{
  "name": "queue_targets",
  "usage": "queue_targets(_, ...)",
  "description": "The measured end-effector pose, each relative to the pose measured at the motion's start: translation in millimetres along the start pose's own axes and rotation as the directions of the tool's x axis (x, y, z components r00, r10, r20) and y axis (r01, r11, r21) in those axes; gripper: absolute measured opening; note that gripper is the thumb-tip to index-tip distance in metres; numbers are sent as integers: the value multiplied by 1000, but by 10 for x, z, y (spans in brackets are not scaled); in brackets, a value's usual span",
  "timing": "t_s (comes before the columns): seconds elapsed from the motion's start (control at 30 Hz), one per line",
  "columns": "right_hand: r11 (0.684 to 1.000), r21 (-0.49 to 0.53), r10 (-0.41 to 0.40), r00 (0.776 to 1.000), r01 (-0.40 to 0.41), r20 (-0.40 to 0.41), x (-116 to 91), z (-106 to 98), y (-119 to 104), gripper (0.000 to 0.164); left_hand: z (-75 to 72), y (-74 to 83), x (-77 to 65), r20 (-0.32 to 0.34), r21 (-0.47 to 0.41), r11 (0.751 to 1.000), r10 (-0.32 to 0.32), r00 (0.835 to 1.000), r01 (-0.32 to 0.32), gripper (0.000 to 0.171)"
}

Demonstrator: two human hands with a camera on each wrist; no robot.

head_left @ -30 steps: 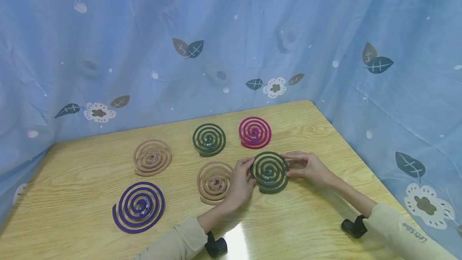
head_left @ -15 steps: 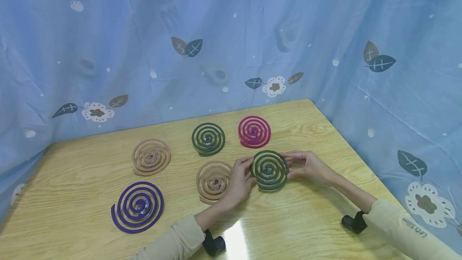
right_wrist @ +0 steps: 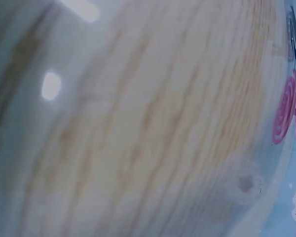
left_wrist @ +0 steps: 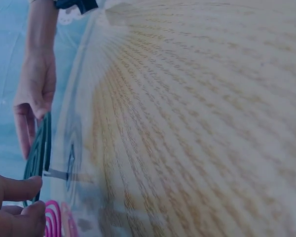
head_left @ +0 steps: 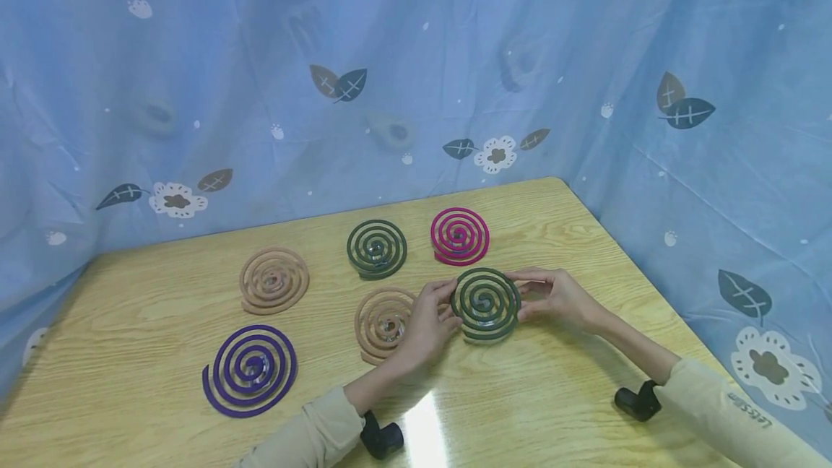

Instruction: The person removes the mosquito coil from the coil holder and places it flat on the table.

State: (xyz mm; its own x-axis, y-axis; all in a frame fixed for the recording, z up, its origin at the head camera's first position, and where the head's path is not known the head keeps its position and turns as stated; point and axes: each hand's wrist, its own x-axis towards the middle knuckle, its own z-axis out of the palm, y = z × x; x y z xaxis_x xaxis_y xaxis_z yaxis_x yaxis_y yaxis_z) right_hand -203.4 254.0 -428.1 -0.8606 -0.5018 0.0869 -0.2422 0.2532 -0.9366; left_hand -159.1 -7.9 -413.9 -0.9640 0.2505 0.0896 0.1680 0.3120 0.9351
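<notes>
A dark green mosquito coil (head_left: 482, 301) lies nearly flat between my two hands at the table's right half. My left hand (head_left: 425, 327) pinches its left rim, and my right hand (head_left: 555, 298) holds the opposite rim between thumb and fingers. In the left wrist view the same green coil (left_wrist: 38, 153) appears edge-on, close over the glossy tabletop, with a small grey stand (left_wrist: 56, 174) under it. There, the left thumb and fingers (left_wrist: 22, 190) grip its near end, with the right hand (left_wrist: 35, 89) at the far end. The right wrist view shows neither hand.
A magenta coil (head_left: 458, 245) and another green coil (head_left: 377, 273) lie toward the back. One tan coil (head_left: 373, 356) sits partly behind my left hand; another tan coil (head_left: 274, 307) and a purple coil (head_left: 250, 413) lie left. Blue patterned cloth (head_left: 403, 42) hangs behind the table (head_left: 149, 331).
The held green coil has shifted very slightly away from me, and both hands keep their hold on its rim. The other coils stay in place.
</notes>
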Motion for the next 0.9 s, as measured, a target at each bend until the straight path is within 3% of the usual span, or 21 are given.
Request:
queue_targets(0.57,999,-9,48,998,-48,-46,-76,-58,-111,61,-35,104,2,18,-102,995,-18,1000,20,60)
queue_targets(0.9,997,-41,58,997,-60,-58,-161,-112,-159,60,-15,137,-2,33,-96,995,-26,999,29,59)
